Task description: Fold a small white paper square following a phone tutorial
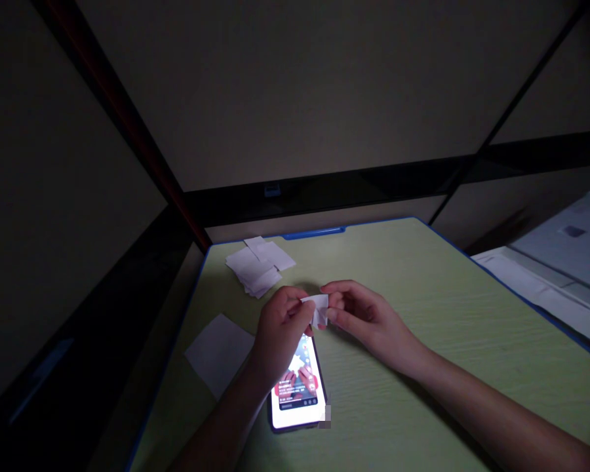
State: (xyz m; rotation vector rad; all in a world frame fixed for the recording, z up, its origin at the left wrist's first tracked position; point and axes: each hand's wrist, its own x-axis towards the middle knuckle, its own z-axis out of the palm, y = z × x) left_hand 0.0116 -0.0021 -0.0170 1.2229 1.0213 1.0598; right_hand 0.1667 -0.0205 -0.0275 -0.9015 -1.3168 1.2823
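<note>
Between my two hands is a small folded piece of white paper (pixel 318 310), raised over the table just past the top of a phone. My left hand (pixel 284 328) pinches its left side between thumb and fingers. At the right edge, my right hand (pixel 366 320) grips the paper with thumb and fingertips. The lit phone (pixel 297 387) lies on the table below my left hand, its screen showing hands with a white paper shape. Part of the phone is hidden by my left hand.
A loose pile of white paper pieces (pixel 255 265) lies at the back left of the green table (pixel 452 314). One larger white sheet (pixel 219 354) rests left of my left wrist. Beyond the table's right edge is a grey laptop (pixel 570 229). A wall stands behind.
</note>
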